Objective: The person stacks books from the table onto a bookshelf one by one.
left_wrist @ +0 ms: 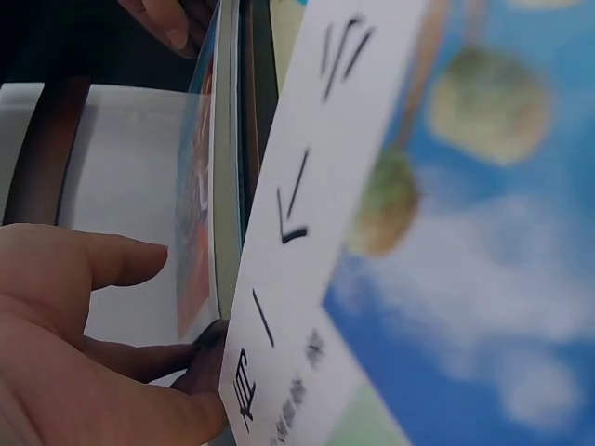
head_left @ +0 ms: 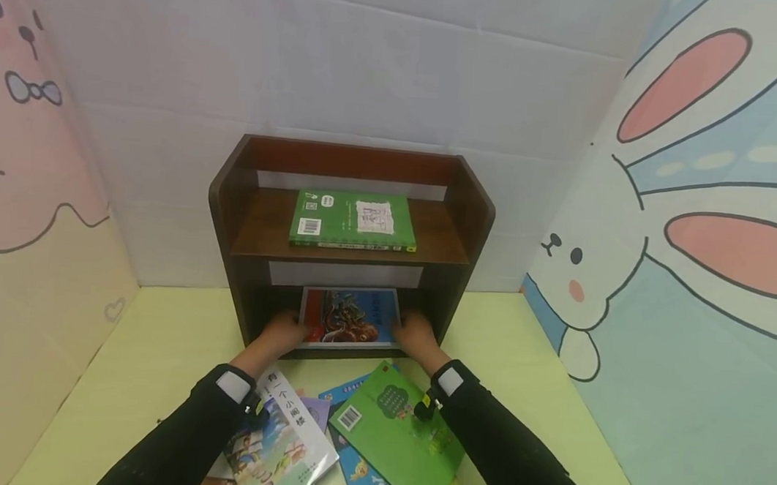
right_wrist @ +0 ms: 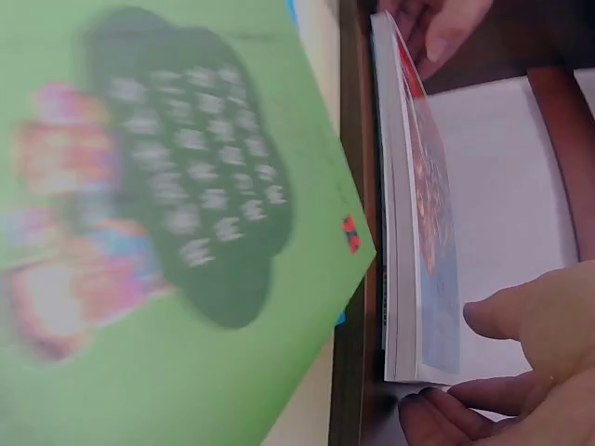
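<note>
A picture book (head_left: 352, 315) with a red and blue cover lies flat on the lower shelf; from the right wrist view, its page edges (right_wrist: 402, 232) look layered, and I cannot tell whether another book is beneath. My left hand (head_left: 285, 332) is at its left end, fingers by the edge and thumb (left_wrist: 135, 260) held apart from the cover. At the right end is my right hand (head_left: 416, 335), fingertips close to the corner and thumb (right_wrist: 497, 311) off the cover. A brown two-tier bookshelf (head_left: 348, 256) surrounds the book.
On the upper shelf lies a green book (head_left: 353, 220). Below the bookshelf are a white-edged book (head_left: 286, 442), another green book (head_left: 398, 433) and a blue book (head_left: 366, 476), overlapping on the pale yellow surface (head_left: 173, 334). A white wall stands behind.
</note>
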